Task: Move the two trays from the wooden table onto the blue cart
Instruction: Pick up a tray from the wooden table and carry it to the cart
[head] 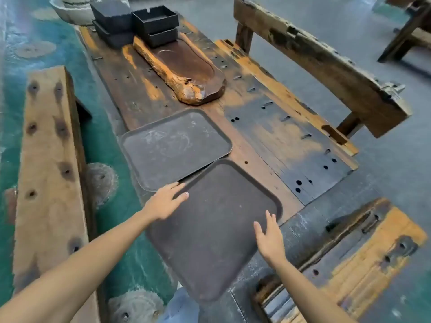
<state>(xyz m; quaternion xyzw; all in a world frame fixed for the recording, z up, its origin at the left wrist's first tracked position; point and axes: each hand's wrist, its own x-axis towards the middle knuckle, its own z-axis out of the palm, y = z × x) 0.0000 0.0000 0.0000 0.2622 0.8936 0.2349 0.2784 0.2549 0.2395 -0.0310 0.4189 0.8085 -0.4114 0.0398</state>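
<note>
Two dark, flat trays lie on the worn wooden table point(268, 141). The far tray point(175, 148) rests flat, dusty and scuffed. The near tray point(210, 229) overlaps the far one's front edge and juts past the table's near end. My left hand point(165, 201) lies palm down at the near tray's left rim, fingers spread. Over the tray's right rim, my right hand point(268, 236) hovers open with fingers apart; whether it touches is unclear. No blue cart is in view.
A carved wooden tea tray point(186, 68) lies further up the table, with stacked black boxes point(140, 24) behind it. Long wooden benches flank the table, left point(49, 159) and right point(314, 61). Another wooden piece point(349, 257) sits at the near right. Teal floor lies left.
</note>
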